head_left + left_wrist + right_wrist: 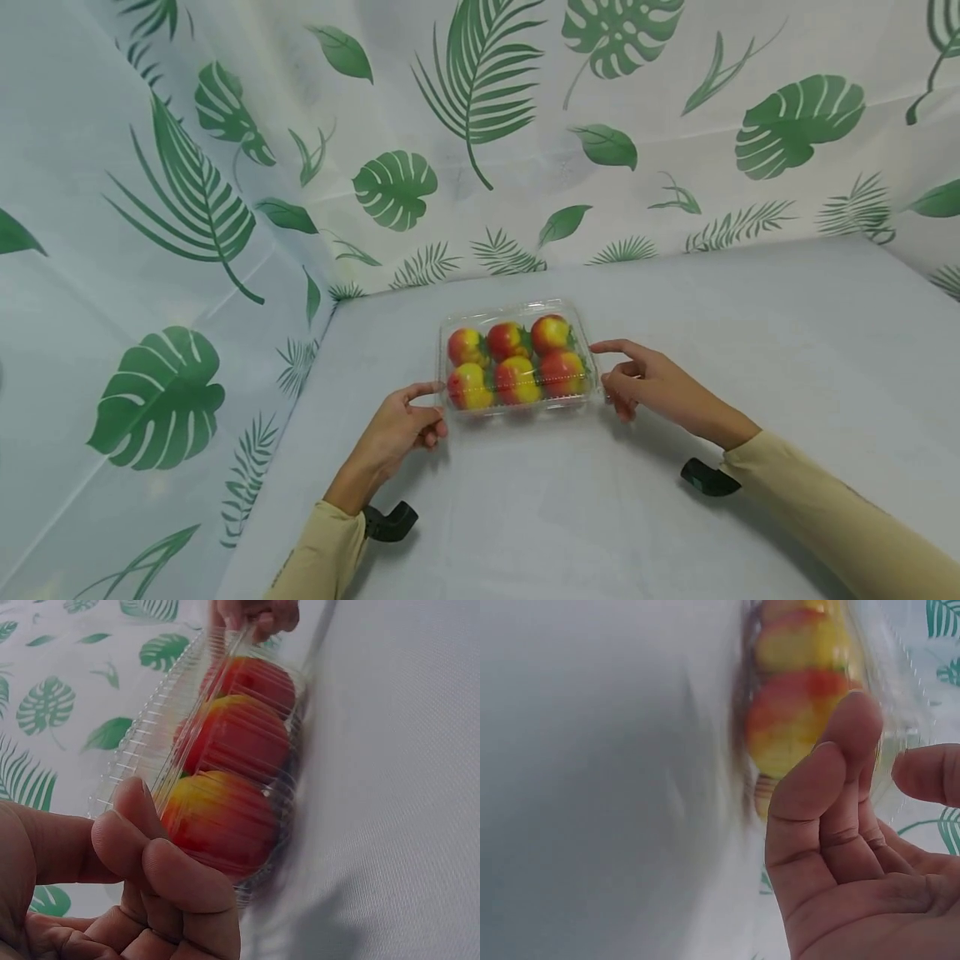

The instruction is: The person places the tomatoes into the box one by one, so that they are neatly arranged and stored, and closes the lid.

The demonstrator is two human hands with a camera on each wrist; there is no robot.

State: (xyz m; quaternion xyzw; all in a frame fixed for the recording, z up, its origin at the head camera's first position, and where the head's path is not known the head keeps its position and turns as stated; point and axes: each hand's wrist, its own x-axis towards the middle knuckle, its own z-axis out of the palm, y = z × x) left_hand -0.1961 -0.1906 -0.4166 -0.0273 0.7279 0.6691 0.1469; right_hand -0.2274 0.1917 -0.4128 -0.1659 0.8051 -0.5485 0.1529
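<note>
A clear plastic clamshell box [517,404] lies on the white table with its lid down. Inside sit several round red-and-yellow fruits [517,379] with green leaves, in two rows. My left hand [397,427] is at the box's left end, its index fingertip right at the rim and the other fingers bent below. At the opposite end, my right hand [652,383] reaches its index finger to the right edge, the remaining fingers loosely bent. In the right wrist view, the fingertips [855,724] overlap the fruit side of the box, which is blurred there.
A white cloth [540,500] covers the table. White curtains with green leaf prints [397,190] hang at the back and left. A dark wrist device [390,522] is on the left forearm, another dark device [708,477] on the right. Both arms wear beige sleeves [817,508].
</note>
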